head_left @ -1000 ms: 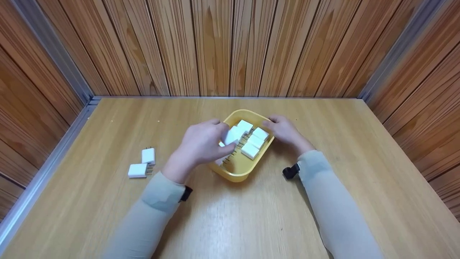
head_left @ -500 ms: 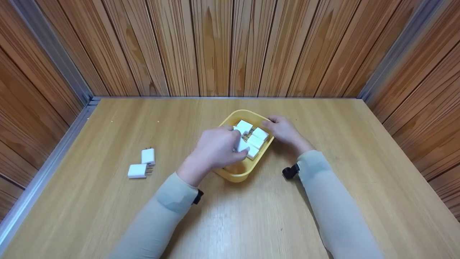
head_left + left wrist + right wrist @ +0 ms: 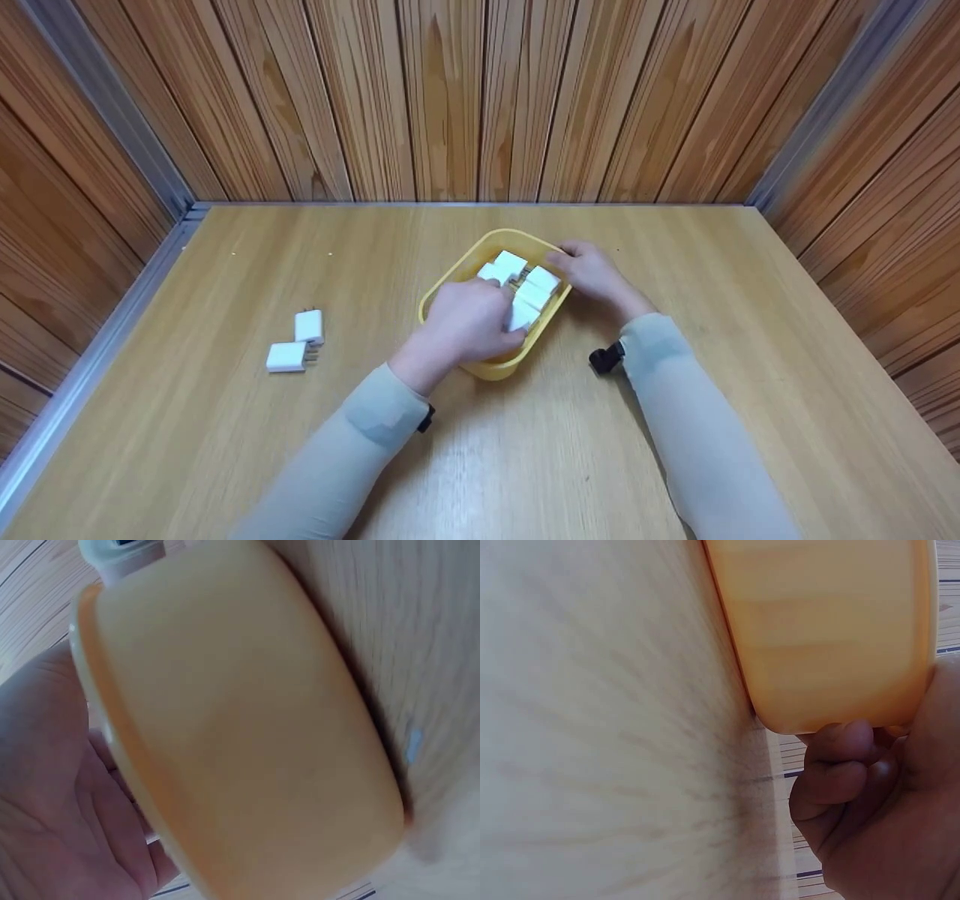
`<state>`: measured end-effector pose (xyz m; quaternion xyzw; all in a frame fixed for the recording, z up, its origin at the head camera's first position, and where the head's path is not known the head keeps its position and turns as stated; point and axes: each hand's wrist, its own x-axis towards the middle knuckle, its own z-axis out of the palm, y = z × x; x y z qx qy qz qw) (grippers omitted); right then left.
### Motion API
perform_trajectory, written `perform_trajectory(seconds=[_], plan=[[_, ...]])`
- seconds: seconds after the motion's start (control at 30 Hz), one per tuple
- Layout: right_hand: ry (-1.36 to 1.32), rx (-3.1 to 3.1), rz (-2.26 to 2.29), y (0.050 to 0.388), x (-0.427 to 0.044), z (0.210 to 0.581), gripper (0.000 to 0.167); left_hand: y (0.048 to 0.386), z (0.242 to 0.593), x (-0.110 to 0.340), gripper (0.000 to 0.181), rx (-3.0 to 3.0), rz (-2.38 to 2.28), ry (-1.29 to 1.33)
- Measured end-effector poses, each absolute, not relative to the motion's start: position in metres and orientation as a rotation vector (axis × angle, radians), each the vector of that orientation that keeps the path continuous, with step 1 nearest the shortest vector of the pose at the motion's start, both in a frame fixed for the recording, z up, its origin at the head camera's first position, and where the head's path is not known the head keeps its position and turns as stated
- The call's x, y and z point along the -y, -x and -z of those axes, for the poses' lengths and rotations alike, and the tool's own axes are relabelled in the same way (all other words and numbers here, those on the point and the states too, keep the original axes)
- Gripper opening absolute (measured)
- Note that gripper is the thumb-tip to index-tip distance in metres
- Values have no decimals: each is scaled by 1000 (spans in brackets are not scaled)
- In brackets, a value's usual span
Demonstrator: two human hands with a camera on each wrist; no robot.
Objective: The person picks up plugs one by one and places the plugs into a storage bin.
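A yellow plastic tub [image 3: 444, 279] stands on the table in the head view, holding several white plug chargers [image 3: 543, 280]. My left hand [image 3: 469, 319] reaches over its near-left rim and pinches one white charger [image 3: 517, 315] between thumb and fingers, low inside the tub. In the left wrist view the tub's side wall [image 3: 240, 720] hides that charger; only the palm [image 3: 52, 780] shows past the rim. At the far-right corner, my right hand [image 3: 596, 277] grips the rim, thumb inside. The right wrist view shows curled fingers [image 3: 840, 772] beneath the tub's edge.
Two more white chargers, one upright in view [image 3: 309, 327] and one lying sideways [image 3: 287, 357], rest on the left of the wooden table [image 3: 480, 465]. Wood-panelled walls [image 3: 442, 97] close off the back and both sides.
My left hand has moved right and toward the near side within the tub, bringing the pinched charger down beside the right-hand row. The right hand and tub have stayed put.
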<state>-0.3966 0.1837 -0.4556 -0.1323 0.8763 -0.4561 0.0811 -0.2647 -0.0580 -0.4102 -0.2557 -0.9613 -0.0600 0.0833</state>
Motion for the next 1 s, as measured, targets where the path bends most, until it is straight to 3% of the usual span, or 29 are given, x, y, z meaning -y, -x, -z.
perform_trajectory(seconds=[1.0], plan=[[383, -2611, 1377, 393, -183, 453, 37, 270, 426, 48, 42, 3033, 144, 731]])
